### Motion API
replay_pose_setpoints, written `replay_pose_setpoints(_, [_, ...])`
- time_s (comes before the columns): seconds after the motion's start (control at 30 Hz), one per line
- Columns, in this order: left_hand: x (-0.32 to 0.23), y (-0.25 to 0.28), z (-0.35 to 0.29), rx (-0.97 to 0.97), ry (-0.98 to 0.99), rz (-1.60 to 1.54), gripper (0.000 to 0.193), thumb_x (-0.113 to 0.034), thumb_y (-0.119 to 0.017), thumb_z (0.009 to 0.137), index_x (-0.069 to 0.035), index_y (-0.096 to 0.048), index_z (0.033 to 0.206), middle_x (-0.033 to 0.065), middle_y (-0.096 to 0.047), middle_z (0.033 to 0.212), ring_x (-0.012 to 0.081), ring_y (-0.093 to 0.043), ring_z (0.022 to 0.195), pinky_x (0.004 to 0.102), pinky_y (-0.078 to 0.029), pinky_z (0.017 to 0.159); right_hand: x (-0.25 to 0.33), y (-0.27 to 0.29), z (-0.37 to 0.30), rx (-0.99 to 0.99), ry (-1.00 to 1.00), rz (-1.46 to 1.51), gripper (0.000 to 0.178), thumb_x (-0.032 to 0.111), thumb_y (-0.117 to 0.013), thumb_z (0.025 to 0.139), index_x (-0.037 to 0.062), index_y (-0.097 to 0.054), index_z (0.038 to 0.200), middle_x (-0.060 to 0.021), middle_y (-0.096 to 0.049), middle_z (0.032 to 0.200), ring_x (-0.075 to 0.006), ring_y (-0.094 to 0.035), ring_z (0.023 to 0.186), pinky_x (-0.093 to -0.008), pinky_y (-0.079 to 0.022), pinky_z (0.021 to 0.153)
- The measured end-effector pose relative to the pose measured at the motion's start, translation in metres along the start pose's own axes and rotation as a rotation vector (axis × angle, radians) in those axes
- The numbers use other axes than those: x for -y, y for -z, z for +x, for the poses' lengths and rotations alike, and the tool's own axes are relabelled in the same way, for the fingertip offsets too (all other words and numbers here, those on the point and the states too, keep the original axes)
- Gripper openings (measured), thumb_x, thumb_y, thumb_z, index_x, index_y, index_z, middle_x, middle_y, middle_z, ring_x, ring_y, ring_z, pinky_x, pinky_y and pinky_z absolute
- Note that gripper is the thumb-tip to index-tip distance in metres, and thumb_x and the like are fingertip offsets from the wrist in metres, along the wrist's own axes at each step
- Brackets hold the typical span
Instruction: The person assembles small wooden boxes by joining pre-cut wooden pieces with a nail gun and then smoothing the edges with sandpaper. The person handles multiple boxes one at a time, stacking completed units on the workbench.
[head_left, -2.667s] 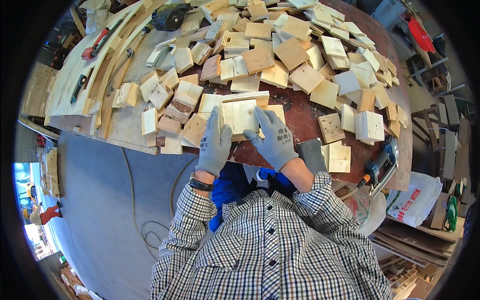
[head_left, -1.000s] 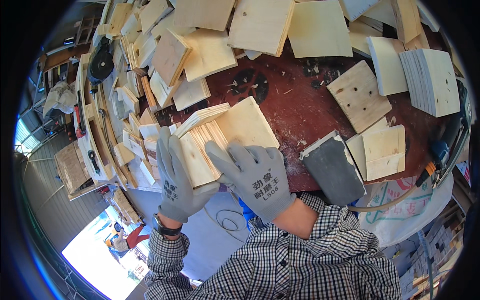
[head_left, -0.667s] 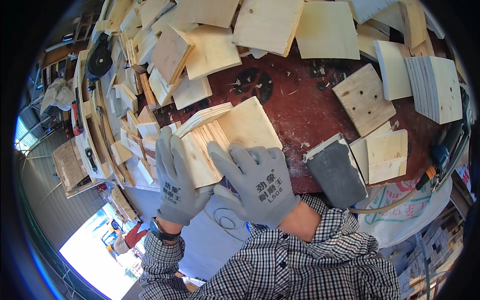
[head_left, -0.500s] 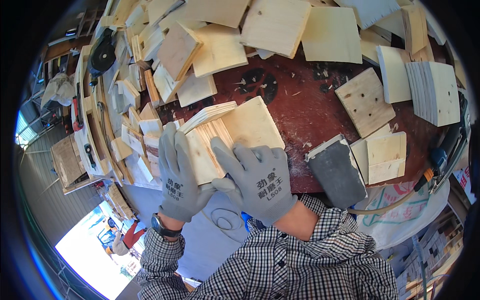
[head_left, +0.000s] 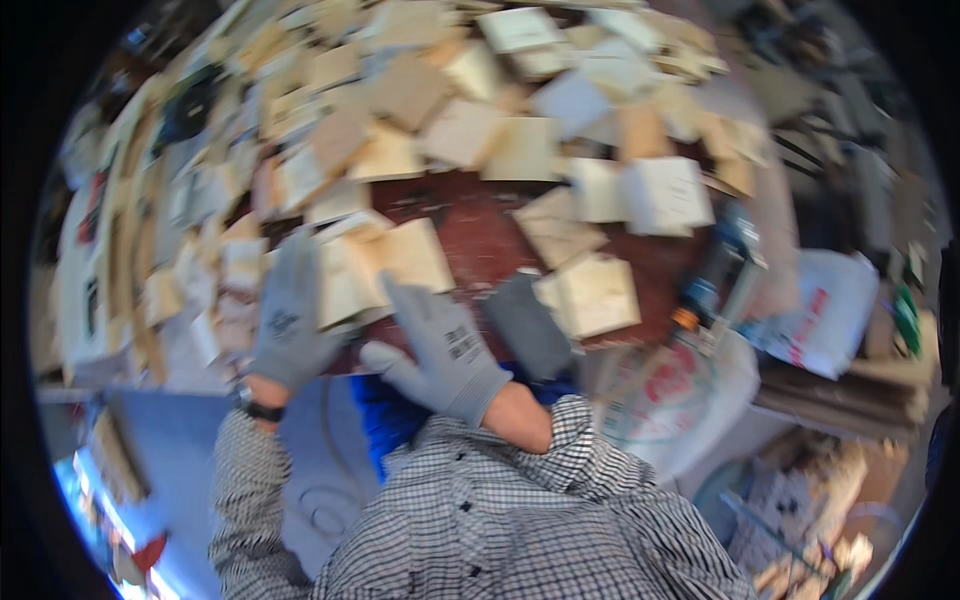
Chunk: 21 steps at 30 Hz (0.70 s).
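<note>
My left hand [head_left: 290, 315], in a grey work glove, has its fingers stretched out along the left side of a small group of plywood pieces [head_left: 345, 285]. My right hand [head_left: 445, 350], gloved alike, is held with fingers extended and thumb spread, just in front of a square plywood piece [head_left: 418, 257]. Neither hand grips anything; blur hides whether the fingertips touch the wood. To the right of my right hand lies a dark grey rectangular block [head_left: 530, 325]. Beside it are light plywood squares [head_left: 598, 297].
Many loose plywood squares [head_left: 465, 133] are heaped across the back of the dark red tabletop [head_left: 470, 235]. A blue and black power tool [head_left: 715, 265] lies at the right edge. A white printed sack [head_left: 680, 400] hangs below there. Long wooden strips [head_left: 125, 270] run along the left.
My hands have moved apart, the right thumb leaving the left hand's side. The whole view has swung and blurred, showing more of the table's right side and the floor.
</note>
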<state>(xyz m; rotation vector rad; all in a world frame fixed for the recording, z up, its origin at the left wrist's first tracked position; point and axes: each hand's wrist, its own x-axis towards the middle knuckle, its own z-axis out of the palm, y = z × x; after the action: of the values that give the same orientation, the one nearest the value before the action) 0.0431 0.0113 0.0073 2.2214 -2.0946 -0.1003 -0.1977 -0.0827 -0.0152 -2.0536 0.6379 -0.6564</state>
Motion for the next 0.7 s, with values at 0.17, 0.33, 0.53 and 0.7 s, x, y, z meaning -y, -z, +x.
replay_pose_setpoints(0.17, [-0.009,-0.007,-0.006,-0.037,0.098,0.049,0.114,-0.057,-0.082,0.085,0.003,-0.027,0.166,0.0286,-0.027,0.172,0.0487,-0.025,0.159,0.0568,-0.021,0.131,0.012,0.148,-0.047,-0.097,-0.256,0.010,0.055,0.030,-0.069,0.100,-0.0015,-0.059,0.144,-0.0241,-0.065,0.138,-0.0359,-0.068,0.118,-0.0443,-0.054,0.102])
replay_pose_setpoints(0.33, [-0.016,-0.022,-0.040,-0.319,0.255,-0.220,0.119,-0.049,-0.088,0.082,0.007,-0.024,0.165,0.0324,-0.028,0.170,0.0503,-0.029,0.157,0.0542,-0.022,0.131,-0.026,0.251,-0.105,-0.494,-0.557,-0.088,0.048,0.020,-0.059,0.108,-0.0031,-0.055,0.150,-0.0121,-0.068,0.133,-0.0180,-0.068,0.106,-0.0327,-0.057,0.090])
replay_pose_setpoints(0.53, [-0.060,-0.041,-0.050,-0.468,0.516,-0.442,0.089,-0.044,-0.084,0.090,-0.004,-0.045,0.160,0.0323,-0.044,0.159,0.0488,-0.043,0.148,0.0494,-0.039,0.123,-0.017,0.133,-0.056,-0.226,-0.377,-0.031,0.048,0.018,-0.063,0.107,-0.0010,-0.057,0.150,-0.0182,-0.062,0.147,-0.0244,-0.063,0.129,-0.0363,-0.050,0.109])
replay_pose_setpoints(0.7, [-0.053,-0.052,-0.056,-0.520,0.497,-0.405,0.053,-0.041,-0.076,0.096,-0.023,-0.068,0.145,0.0293,-0.048,0.157,0.0483,-0.056,0.134,0.0501,-0.050,0.111,-0.003,-0.008,0.031,0.182,-0.044,-0.199,0.060,0.032,-0.062,0.106,0.0025,-0.048,0.156,-0.0261,-0.058,0.147,-0.0406,-0.062,0.130,-0.0455,-0.051,0.109])
